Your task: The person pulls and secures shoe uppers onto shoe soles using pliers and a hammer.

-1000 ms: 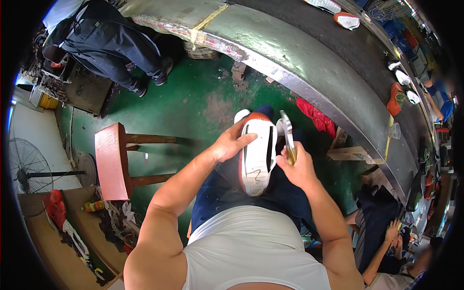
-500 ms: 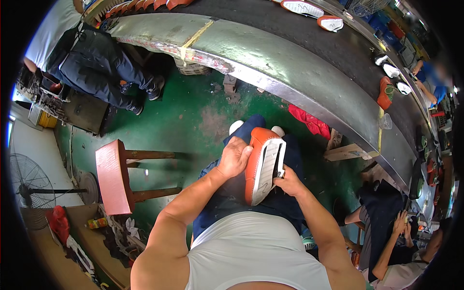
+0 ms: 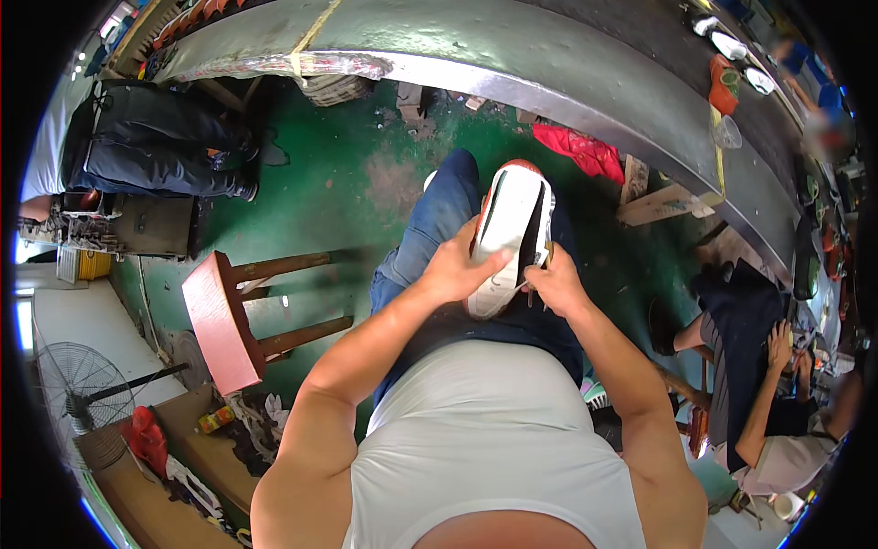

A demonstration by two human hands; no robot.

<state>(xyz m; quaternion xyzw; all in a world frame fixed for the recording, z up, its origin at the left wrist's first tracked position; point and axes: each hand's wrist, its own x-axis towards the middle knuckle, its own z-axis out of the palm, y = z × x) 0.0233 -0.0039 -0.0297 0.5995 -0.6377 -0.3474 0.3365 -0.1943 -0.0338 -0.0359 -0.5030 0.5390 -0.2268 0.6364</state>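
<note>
An orange-red shoe [image 3: 510, 215] with a white underside is held sole up over my lap, toe pointing away. My left hand [image 3: 457, 267] grips its left side, the thumb pressed on the sole and the other fingers partly hidden behind the shoe. A dark gap runs along the right side between the sole and the white edge. At the right edge near the heel, my right hand [image 3: 556, 284] is closed in a pinch. Something thin shows by those fingertips, too small to name.
A long metal-edged workbench [image 3: 512, 87] curves across the far side, with shoes [image 3: 722, 84] at right. A reddish stool [image 3: 222, 320] and a fan [image 3: 82, 393] stand left. Red cloth [image 3: 581, 151] lies under the bench. Co-workers sit right [image 3: 745, 357] and stand left [image 3: 155, 137].
The shoe has turned so its sole faces up more fully, and sits farther from my body. My left thumb has moved onto the sole. My right hand stays at the right edge.
</note>
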